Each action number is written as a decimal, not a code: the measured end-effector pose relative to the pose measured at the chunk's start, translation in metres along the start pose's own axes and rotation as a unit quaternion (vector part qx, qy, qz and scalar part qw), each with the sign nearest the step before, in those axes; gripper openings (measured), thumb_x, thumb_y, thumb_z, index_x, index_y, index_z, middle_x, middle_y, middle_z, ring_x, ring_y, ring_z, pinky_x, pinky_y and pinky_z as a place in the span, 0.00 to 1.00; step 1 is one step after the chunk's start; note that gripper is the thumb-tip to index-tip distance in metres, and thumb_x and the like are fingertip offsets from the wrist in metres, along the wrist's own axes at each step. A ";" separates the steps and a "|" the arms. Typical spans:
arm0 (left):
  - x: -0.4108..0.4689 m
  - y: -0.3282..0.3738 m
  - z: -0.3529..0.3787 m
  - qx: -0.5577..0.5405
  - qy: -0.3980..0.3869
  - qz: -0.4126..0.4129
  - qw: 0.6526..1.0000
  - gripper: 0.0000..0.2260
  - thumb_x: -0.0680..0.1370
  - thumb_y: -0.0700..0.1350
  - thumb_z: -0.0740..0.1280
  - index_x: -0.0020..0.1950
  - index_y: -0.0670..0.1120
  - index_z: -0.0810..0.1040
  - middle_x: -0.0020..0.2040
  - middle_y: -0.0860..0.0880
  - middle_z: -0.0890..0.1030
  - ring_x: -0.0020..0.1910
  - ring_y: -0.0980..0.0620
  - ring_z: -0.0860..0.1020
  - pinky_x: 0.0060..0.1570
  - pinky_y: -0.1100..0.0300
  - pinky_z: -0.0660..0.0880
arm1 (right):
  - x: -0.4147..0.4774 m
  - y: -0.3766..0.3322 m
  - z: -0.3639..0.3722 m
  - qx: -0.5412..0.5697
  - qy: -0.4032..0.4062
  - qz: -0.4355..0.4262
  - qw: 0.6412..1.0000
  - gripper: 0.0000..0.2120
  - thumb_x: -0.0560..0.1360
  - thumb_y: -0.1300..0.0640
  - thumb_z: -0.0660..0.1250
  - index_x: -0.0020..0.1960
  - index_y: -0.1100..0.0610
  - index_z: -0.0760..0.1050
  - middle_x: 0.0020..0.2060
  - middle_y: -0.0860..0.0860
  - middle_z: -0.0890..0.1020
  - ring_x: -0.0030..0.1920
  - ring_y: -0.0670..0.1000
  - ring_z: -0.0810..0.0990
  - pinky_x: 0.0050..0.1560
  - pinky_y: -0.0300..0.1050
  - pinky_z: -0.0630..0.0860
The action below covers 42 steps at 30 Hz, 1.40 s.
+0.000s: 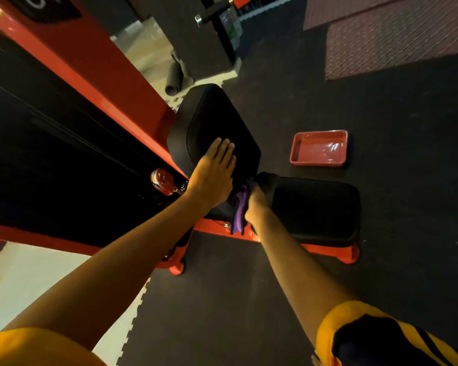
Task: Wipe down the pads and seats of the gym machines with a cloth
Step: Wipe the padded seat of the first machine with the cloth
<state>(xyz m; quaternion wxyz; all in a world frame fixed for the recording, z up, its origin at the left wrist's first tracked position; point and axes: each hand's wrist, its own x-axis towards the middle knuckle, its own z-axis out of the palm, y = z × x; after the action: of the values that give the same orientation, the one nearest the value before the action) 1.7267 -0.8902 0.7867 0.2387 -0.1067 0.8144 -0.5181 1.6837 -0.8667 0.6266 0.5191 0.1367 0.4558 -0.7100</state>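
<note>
Yellow sleeves [368, 336] nearest, at both lower corners; bare forearms reaching forward.

Left hand [212, 170]: released, fingers straight and together, laid flat on the lower part of the back pad [217, 120]. Holds nothing. Judged to be steadying the pad.

Right hand [257, 199]: grasping a purple cloth [239, 212], bunched, with a loose end hanging down over the orange frame [325, 250]. Sits at the near corner of the seat [315, 204], just where seat and back pad meet. Fingertips hidden behind the cloth and the pad edge.

Key relation: seat extends to the right of the cloth hand, long axis running rightward from that corner; back pad rises ahead and to the left, tilted. Right hand plainly the nearer to the seat, touching its corner.

Judgement: joint between the pads being wiped; broad seat top likely still to do, calling for a stroke rightward along its length. Bunched cloth may give poor contact.

Beyond the seat: red tray [319, 147] on the dark floor [407, 114], well apart from both hands.
</note>
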 end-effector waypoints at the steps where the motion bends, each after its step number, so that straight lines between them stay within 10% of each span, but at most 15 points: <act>1: -0.003 -0.003 -0.004 -0.024 -0.005 -0.006 1.000 0.29 0.85 0.56 0.44 0.83 0.43 0.48 0.82 0.39 0.46 0.82 0.39 0.44 0.78 0.42 0.38 | -0.003 0.002 0.004 -0.011 0.015 -0.026 0.999 0.21 0.85 0.49 0.58 0.74 0.58 0.70 0.56 0.49 0.79 0.51 0.48 0.78 0.42 0.37 0.74; 6: -0.013 0.011 -0.009 -0.058 -0.040 -0.031 0.997 0.29 0.85 0.57 0.44 0.82 0.42 0.50 0.82 0.39 0.47 0.82 0.40 0.44 0.76 0.44 0.35 | -0.052 -0.001 0.001 -0.152 -0.008 -0.150 0.977 0.09 0.82 0.55 0.65 0.62 0.50 0.73 0.54 0.49 0.78 0.59 0.53 0.79 0.66 0.49 0.73; 10: -0.024 0.021 -0.020 -0.154 -0.043 -0.062 0.985 0.28 0.84 0.56 0.49 0.81 0.42 0.57 0.82 0.41 0.53 0.82 0.43 0.47 0.78 0.47 0.37 | -0.068 -0.013 -0.019 -0.277 -0.054 -0.266 0.922 0.12 0.82 0.61 0.66 0.65 0.59 0.74 0.56 0.53 0.81 0.57 0.50 0.80 0.64 0.42 0.75; 13: -0.046 0.036 -0.035 -0.297 -0.043 -0.102 0.949 0.26 0.85 0.54 0.48 0.79 0.44 0.65 0.81 0.42 0.59 0.82 0.44 0.49 0.79 0.48 0.41 | -0.083 -0.012 -0.038 -0.354 -0.086 -0.318 0.875 0.08 0.81 0.62 0.66 0.59 0.61 0.74 0.44 0.43 0.75 0.44 0.38 0.77 0.45 0.31 0.71; 19: -0.083 0.044 -0.060 -0.632 -0.045 -0.335 0.697 0.25 0.80 0.64 0.63 0.66 0.46 0.70 0.65 0.45 0.76 0.63 0.43 0.77 0.61 0.43 0.76 | -0.116 -0.007 -0.066 -0.375 -0.180 -0.385 0.824 0.13 0.76 0.60 0.72 0.58 0.51 0.75 0.52 0.47 0.83 0.56 0.43 0.82 0.58 0.42 0.79; 23: -0.128 0.059 -0.071 -0.766 -0.022 -0.432 0.476 0.26 0.75 0.54 0.73 0.66 0.47 0.66 0.60 0.44 0.78 0.58 0.42 0.80 0.57 0.42 0.79 | -0.155 -0.006 -0.086 -0.448 -0.258 -0.365 0.774 0.26 0.75 0.58 0.75 0.70 0.57 0.72 0.65 0.50 0.77 0.65 0.43 0.74 0.61 0.22 0.65; 25: -0.159 0.072 -0.081 -0.781 -0.001 -0.467 0.416 0.26 0.76 0.47 0.73 0.70 0.48 0.65 0.61 0.43 0.79 0.58 0.43 0.80 0.59 0.44 0.79 | -0.176 -0.003 -0.097 -0.499 -0.305 -0.367 0.723 0.30 0.73 0.55 0.76 0.73 0.55 0.70 0.68 0.53 0.74 0.69 0.49 0.72 0.68 0.33 0.68; 28: -0.194 0.089 -0.098 -0.778 0.012 -0.494 0.388 0.22 0.78 0.42 0.71 0.69 0.48 0.68 0.62 0.45 0.79 0.60 0.47 0.79 0.60 0.51 0.79 | -0.192 0.002 -0.113 -0.545 -0.357 -0.333 0.682 0.34 0.70 0.47 0.75 0.74 0.50 0.68 0.70 0.52 0.72 0.71 0.53 0.72 0.71 0.53 0.72; 38: -0.327 0.139 -0.173 -0.690 0.017 -0.588 0.423 0.21 0.76 0.36 0.68 0.68 0.47 0.72 0.64 0.43 0.78 0.63 0.45 0.77 0.62 0.49 0.77 | -0.287 0.019 -0.140 -0.576 -0.489 -0.303 0.581 0.35 0.70 0.53 0.66 0.77 0.51 0.65 0.73 0.55 0.66 0.74 0.56 0.68 0.74 0.54 0.68; 42: -0.375 0.165 -0.202 -0.687 -0.023 -0.608 0.397 0.22 0.76 0.32 0.65 0.68 0.48 0.74 0.65 0.45 0.77 0.64 0.45 0.77 0.65 0.46 0.75 | -0.314 0.032 -0.139 -0.586 -0.573 -0.325 0.472 0.32 0.71 0.59 0.72 0.74 0.54 0.68 0.70 0.56 0.68 0.70 0.56 0.70 0.69 0.53 0.71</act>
<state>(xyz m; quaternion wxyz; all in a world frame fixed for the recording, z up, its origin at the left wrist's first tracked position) 1.9614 -0.4996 0.8141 -0.2751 -0.7137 0.6087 0.2108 1.8054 -0.5657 0.7439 0.3554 -0.7946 0.3785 -0.3146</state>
